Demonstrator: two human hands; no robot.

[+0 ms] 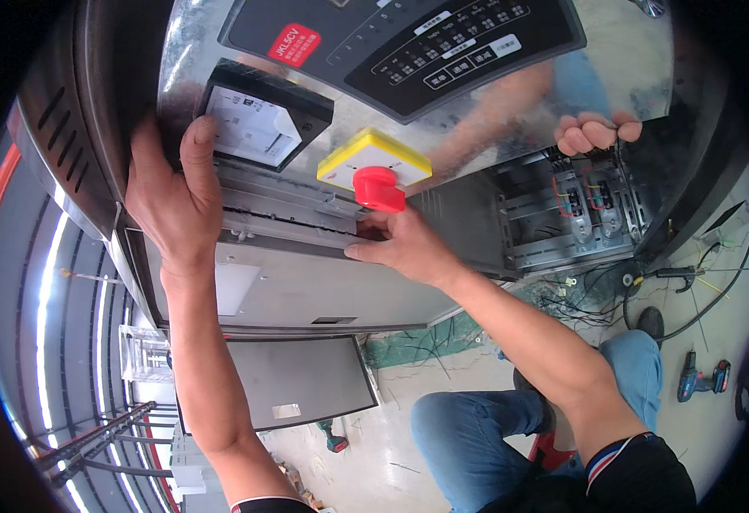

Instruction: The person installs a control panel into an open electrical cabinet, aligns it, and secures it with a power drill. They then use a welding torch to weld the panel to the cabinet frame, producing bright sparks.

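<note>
A shiny metal panel [477, 94] carries a dark controller, a black-framed meter [250, 128] and a red rotary switch [378, 188] on a yellow-edged plate. My left hand [177, 197] grips the panel's left edge, its thumb beside the meter; the other fingertips are partly hidden against the dark cabinet frame. Below the rotary switch, my right hand [408, 248] is closed, thumb and fingers pinched at a grey metal rail [297, 227]. What lies between those fingertips is too hidden to name. Fingers of another hand [597, 132] curl over the panel's lower right edge.
Inside the open cabinet, wired components [592, 205] sit on rails. Loose cables [580, 303] lie below it. A blue cordless drill [701, 376] and a green power tool [333, 436] are on the floor. Legs in blue jeans [468, 436] bend nearby. A grey door panel [284, 380] stands below the cabinet.
</note>
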